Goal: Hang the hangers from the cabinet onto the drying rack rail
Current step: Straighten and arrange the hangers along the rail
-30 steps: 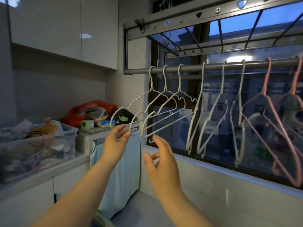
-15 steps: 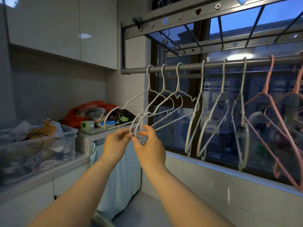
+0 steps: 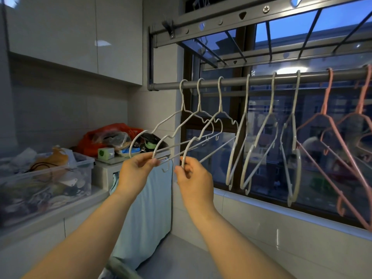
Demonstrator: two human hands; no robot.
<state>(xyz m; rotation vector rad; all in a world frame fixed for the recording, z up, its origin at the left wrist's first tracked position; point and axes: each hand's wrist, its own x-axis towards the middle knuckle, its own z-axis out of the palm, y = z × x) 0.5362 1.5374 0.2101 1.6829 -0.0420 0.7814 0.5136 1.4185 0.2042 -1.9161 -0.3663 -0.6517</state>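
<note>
A grey drying rack rail (image 3: 261, 79) runs across the window. Several white wire hangers (image 3: 244, 125) hang from it, and pink hangers (image 3: 330, 125) hang further right. The three leftmost white hangers are swung out towards me. My left hand (image 3: 136, 170) pinches the lower end of the middle one of these three (image 3: 159, 146). My right hand (image 3: 191, 174) grips the lower end of the third hanger (image 3: 186, 150). White wall cabinets (image 3: 76, 33) are at the upper left, doors closed.
A clear plastic bin (image 3: 60, 178) of clutter sits on the counter at left. Behind it lie a red bag (image 3: 112, 131) and small items on a white unit with a light blue cloth (image 3: 149, 208) draped down its front. A tiled sill runs under the window.
Both hands rose from open beneath the hangers to the hanger ends. They then moved apart, each holding a separate hanger. The view shifted slightly.
</note>
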